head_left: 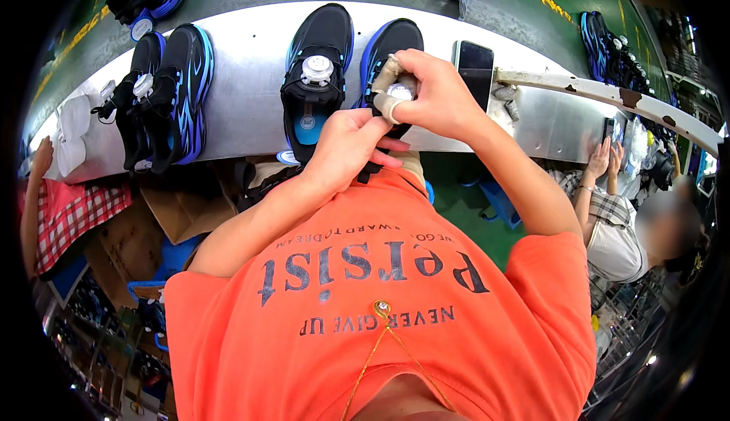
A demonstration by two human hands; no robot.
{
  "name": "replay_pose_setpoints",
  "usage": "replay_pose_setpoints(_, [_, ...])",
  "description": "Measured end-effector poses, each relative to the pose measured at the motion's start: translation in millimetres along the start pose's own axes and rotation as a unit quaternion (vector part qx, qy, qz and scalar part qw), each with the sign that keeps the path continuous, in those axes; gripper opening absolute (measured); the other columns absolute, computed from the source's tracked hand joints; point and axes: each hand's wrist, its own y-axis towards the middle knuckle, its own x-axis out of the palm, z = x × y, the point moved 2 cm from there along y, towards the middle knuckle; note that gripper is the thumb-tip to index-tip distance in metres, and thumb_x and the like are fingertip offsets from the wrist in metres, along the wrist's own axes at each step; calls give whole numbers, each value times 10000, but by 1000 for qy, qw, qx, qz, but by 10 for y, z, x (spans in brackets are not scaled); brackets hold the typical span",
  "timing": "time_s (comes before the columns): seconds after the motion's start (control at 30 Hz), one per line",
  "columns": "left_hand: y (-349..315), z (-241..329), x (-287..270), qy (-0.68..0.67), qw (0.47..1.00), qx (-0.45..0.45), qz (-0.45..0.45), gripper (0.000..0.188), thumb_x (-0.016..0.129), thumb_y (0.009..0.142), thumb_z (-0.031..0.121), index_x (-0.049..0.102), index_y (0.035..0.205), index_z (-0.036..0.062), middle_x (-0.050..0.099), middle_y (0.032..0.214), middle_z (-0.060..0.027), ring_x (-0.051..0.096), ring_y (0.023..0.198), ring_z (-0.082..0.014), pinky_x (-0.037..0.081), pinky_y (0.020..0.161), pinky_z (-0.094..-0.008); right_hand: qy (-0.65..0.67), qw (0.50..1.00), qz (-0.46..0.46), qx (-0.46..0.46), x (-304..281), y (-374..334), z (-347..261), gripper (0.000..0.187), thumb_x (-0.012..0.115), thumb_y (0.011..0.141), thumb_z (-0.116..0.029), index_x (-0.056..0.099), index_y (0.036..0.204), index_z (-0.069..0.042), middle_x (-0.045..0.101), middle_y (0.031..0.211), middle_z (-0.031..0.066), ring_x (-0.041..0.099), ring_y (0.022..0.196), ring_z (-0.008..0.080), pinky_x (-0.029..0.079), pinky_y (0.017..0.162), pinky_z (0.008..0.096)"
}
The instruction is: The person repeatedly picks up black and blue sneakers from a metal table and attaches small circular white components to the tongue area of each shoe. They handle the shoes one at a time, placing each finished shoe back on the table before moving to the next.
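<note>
Upper centre, right hand (435, 90): fingers (389, 67) curve around white dial (399, 93) of black shoe (403, 35)
Left hand (346, 144): fingers near black shoe, grip unclear
Counter (245, 79): matching shoe (319, 30)

Dark lettering stands on the front of the orange shirt (365, 284): one big word, with a smaller line above it and another below, all upside down in this view. A small round mark on the blue insole (307, 122) of the black shoe (312, 94) is too tiny to read, as is the white dial's (317, 69) marking.
</note>
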Motion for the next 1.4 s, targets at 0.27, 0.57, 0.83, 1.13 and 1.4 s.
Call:
replay_pose_setpoints(0.27, [9, -2, -16, -19, 1000, 11, 2, 333, 500, 1005, 184, 583, 1147, -105, 640, 1114, -175, 690, 960, -261, 602, 770, -331, 152, 986, -63, 3, -80, -38, 163, 322, 709, 794, -60, 654, 1110, -22, 646, 933, 2, 588, 833, 82, 492, 740, 239])
replay_pose_setpoints(0.57, [-27, 9, 30, -17, 1000, 13, 10, 302, 504, 1013, 183, 593, 1127, -83, 646, 1098, -151, 691, 958, -243, 589, 805, -318, -14, 997, 18, 68, -182, -242, 21, 381, 769, 791, -161, 688, 1156, -90, 620, 818, -6, 501, 676, 71, 465, 680, 226])
replay_pose_setpoints(0.83, [-32, -29, 60, -8, 1000, 6, 19, 310, 504, 1016, 191, 581, 1151, -77, 645, 1086, -143, 691, 938, -229, 590, 793, -316, 53, 994, 92, 28, -73, -307, 63, 334, 762, 764, -213, 680, 1053, -66, 655, 827, 81, 569, 686, 175, 479, 654, 303])
replay_pose_setpoints(1.13, [9, -33, 49, 27, 999, 6, 24, 313, 490, 1023, 189, 576, 1146, -85, 643, 1104, -157, 692, 934, -237, 592, 785, -324, 53, 996, 72, -7, -67, -293, 111, 357, 781, 778, -208, 686, 1095, -76, 649, 874, 12, 513, 658, 103, 433, 628, 240])
replay_pose_setpoints(1.4, [-97, 123, 48, 111, 993, -24, -3, 311, 496, 1021, 209, 613, 1140, -54, 671, 1052, -132, 684, 876, -185, 569, 747, -290, 45, 985, 164, -2, 143, -315, 50, 319, 755, 806, -187, 694, 1102, -84, 617, 813, 11, 478, 659, 82, 427, 612, 242])
